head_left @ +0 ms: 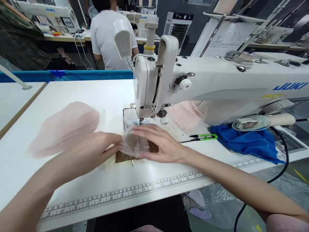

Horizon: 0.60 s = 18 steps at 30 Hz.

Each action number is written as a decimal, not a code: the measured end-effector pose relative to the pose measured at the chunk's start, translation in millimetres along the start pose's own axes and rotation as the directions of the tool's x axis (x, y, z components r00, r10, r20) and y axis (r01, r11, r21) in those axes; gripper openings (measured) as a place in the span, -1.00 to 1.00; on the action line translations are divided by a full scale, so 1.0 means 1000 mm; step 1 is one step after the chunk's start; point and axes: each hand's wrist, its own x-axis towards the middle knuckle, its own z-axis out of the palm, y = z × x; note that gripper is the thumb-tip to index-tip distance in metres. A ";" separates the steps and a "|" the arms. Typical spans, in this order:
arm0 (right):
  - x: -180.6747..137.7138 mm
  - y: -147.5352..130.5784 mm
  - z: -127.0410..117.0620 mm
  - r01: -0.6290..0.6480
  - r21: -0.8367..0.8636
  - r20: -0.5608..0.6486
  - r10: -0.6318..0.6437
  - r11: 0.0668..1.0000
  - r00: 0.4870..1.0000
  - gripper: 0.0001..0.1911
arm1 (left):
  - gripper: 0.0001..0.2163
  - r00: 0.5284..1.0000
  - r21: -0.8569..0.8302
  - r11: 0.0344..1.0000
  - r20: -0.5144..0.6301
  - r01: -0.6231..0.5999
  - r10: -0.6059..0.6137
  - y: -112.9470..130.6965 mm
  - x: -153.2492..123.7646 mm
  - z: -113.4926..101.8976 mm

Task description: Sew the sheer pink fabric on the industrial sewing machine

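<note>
A small sheer, pale piece of fabric lies in front of the sewing machine's needle area. My left hand pinches its left edge between thumb and fingers. Over its right side, my right hand has thumb and fingers closed on the fabric. The white sewing machine stands just beyond, its presser foot close to my right fingertips. Beneath the fabric shows a brown patch on the table. Left of my hands rests a larger sheer pink fabric piece.
More pink fabric lies under the machine arm. Green thread snips and a blue cloth with a coiled cord are at right. A printed ruler runs along the table's front edge. A person in a white shirt sits beyond.
</note>
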 end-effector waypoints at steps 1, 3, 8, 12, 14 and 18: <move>0.006 -0.012 -0.002 -0.093 0.140 0.106 0.078 0.986 0.991 -0.33 | -0.67 0.998 -0.080 0.997 0.057 -0.007 0.011 0.001 -0.007 -0.007; 0.020 -0.035 -0.004 -0.306 0.407 0.339 0.169 0.860 0.926 -0.54 | -0.67 0.993 -0.208 0.978 0.116 0.015 0.009 0.002 -0.019 -0.018; 0.057 -0.062 0.009 -0.488 0.754 0.403 0.276 0.439 0.872 -0.72 | -0.66 0.980 -0.454 0.870 0.132 0.192 -0.147 -0.015 -0.047 -0.037; 0.081 -0.063 0.024 -0.490 0.789 0.400 0.295 0.370 0.868 -0.70 | -0.70 0.938 -0.572 0.750 0.123 0.333 -0.323 -0.062 -0.085 -0.039; 0.092 -0.063 0.030 -0.487 0.781 0.397 0.290 0.391 0.871 -0.74 | -0.71 0.936 -0.635 0.719 0.015 0.281 -0.352 -0.087 -0.104 -0.040; 0.127 -0.060 0.049 -0.425 0.789 0.274 0.365 0.444 0.890 -0.84 | -0.73 0.825 -0.685 0.715 -0.319 0.140 -0.467 -0.120 -0.110 -0.055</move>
